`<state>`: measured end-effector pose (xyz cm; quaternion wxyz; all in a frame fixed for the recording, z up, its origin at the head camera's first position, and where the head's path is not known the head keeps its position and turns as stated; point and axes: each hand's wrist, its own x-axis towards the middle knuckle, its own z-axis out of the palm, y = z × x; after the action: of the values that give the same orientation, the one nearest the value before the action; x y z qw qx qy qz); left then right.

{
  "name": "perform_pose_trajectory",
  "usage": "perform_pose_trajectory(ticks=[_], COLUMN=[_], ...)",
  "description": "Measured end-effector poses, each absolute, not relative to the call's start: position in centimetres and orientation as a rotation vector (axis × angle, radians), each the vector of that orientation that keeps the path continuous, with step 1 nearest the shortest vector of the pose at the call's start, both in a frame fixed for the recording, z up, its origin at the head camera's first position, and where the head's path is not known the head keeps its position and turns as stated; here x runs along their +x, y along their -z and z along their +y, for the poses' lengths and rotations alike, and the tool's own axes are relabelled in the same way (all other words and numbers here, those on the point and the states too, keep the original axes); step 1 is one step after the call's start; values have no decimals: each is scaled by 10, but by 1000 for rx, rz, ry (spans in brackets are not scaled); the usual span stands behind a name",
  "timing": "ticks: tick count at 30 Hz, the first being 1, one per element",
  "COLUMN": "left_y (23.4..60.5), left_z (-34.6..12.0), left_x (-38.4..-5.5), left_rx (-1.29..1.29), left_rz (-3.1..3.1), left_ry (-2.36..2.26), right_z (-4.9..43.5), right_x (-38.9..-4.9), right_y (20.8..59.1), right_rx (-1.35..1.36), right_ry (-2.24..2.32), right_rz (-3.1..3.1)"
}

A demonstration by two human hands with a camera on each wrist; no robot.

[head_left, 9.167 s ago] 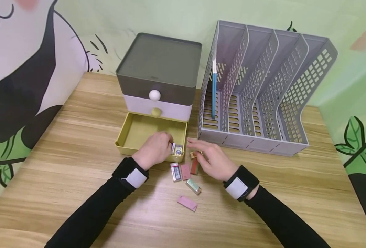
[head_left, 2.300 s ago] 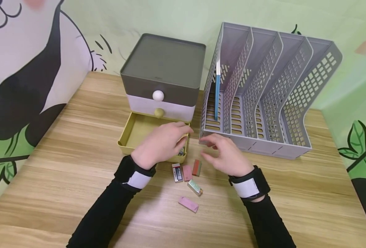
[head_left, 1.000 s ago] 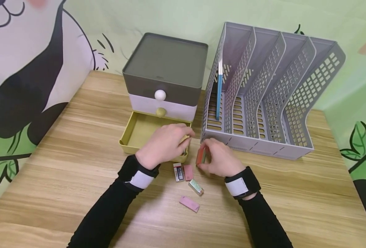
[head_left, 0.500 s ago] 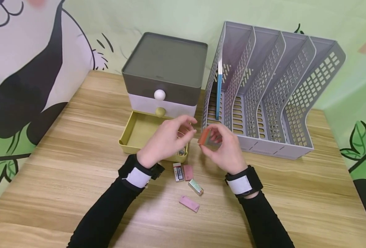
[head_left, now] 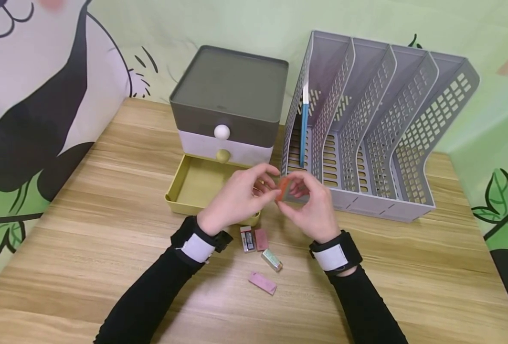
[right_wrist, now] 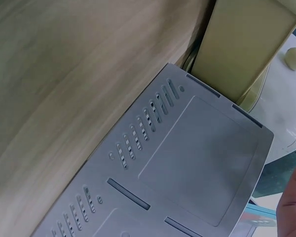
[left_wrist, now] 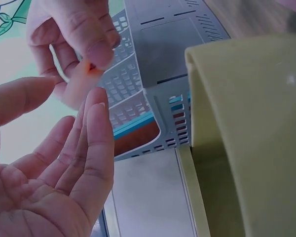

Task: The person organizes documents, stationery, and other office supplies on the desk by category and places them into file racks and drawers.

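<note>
My right hand (head_left: 312, 203) pinches a red-and-green eraser (head_left: 283, 188) between thumb and fingers, raised near the front left corner of the grey file rack. In the left wrist view this eraser (left_wrist: 78, 85) is blurred. My left hand (head_left: 241, 193) is over the right part of the pulled-out yellow drawer (head_left: 189, 184), its fingers spread beside the eraser's near end without gripping it. On the table before the drawer lie a white eraser with a dark sleeve (head_left: 247, 239), a pink eraser (head_left: 261, 239), a green-wrapped eraser (head_left: 272, 260) and a mauve eraser (head_left: 262, 283).
Above the yellow drawer are a white drawer (head_left: 198, 145) and a dark grey one (head_left: 194, 120) with a tray top. The grey file rack (head_left: 387, 203) stands to the right, a thin blue book (head_left: 304, 134) in its leftmost slot. A panda-print backdrop rises behind.
A small eraser near my right hand left the table earlier. My right hand then picked up the red-and-green eraser and raised it. My left hand moved right, toward it, with its fingers spreading.
</note>
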<state>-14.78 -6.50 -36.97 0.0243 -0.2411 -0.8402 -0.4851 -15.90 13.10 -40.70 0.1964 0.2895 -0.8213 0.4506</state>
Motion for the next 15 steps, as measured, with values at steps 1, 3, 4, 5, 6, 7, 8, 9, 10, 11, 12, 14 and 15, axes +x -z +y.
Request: perform_pose_trajectory(ticks=[1, 3, 4, 5, 6, 7, 8, 9, 10, 11, 12, 14, 15], left_y=[370, 371, 371, 371, 372, 372, 372, 372, 372, 372, 372, 372, 372], left_z=[-64, -63, -63, -62, -62, -61, -61, -61, -61, -61, -62, -63, -65], left_x=[-148, -148, -148, -147, -147, -147, -147, -147, -147, -148, -148, -148, -149], left_rx=[-741, -728, -722, -716, -712, -709, -706, -706, -706, -711, -714, -723, -725], left_rz=[-2598, -2597, -2596, -2596, -2596, -2594, -2593, -2590, -2588, -2586, -2585, -2587, -2589], left_ry=[1495, 1488, 1486, 1486, 1485, 1485, 1486, 1489, 1489, 1486, 1483, 1471, 1458], right_z=[131, 130, 130, 130, 130, 130, 129, 129, 129, 129, 128, 128, 128], right_x=[-159, -159, -159, -159, -159, -159, -159, -158, -158, -158, -158, -158, -158], right_y=[407, 408, 409, 409, 409, 409, 409, 409, 409, 409, 409, 409, 409], right_rx=[814, 815, 817, 820, 822, 824, 826, 830, 834, 837, 841, 853, 858], right_ry=[-1264, -1267, -1272, -1274, -1275, -1279, -1282, -1284, -1287, -1289, -1290, -1301, -1304], right_rz=[-2296, -2287, -2282, -2278, -2275, -2272, -2269, -2267, -2265, -2263, -2259, -2250, -2247])
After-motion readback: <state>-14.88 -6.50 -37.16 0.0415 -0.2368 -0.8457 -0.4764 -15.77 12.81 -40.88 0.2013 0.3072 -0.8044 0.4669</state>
